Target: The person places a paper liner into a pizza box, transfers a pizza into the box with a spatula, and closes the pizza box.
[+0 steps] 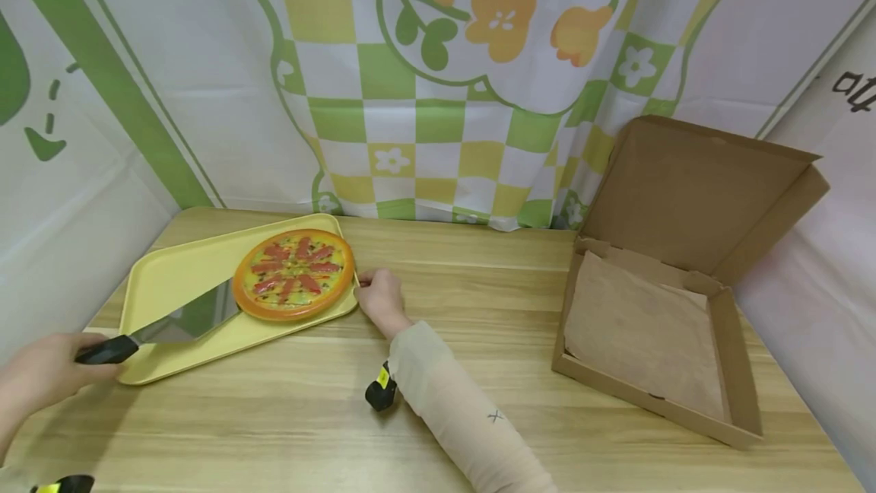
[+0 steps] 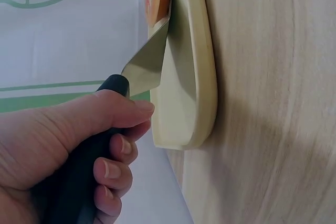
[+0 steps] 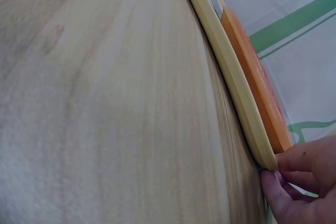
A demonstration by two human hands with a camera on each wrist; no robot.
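My left hand (image 1: 51,371) grips the black handle of a wide metal pizza server (image 1: 195,316), its blade sloping down over the tray. The blade's front edge meets the near-left side of a toy-like pizza (image 1: 296,274) with an orange crust and red strips on top. The pizza sits at the right end of a yellow tray (image 1: 174,265). At the tray's right corner, my right hand (image 1: 383,299) pinches the rim. In the right wrist view the thumb and forefinger close on the tray edge (image 3: 247,103), right beside the crust.
An opened brown cardboard pizza box (image 1: 657,402) stands on the right of the wooden table (image 1: 465,310), its lid leaning back and a sheet of brown paper (image 1: 643,333) inside. Behind the table hangs a patterned curtain (image 1: 438,128).
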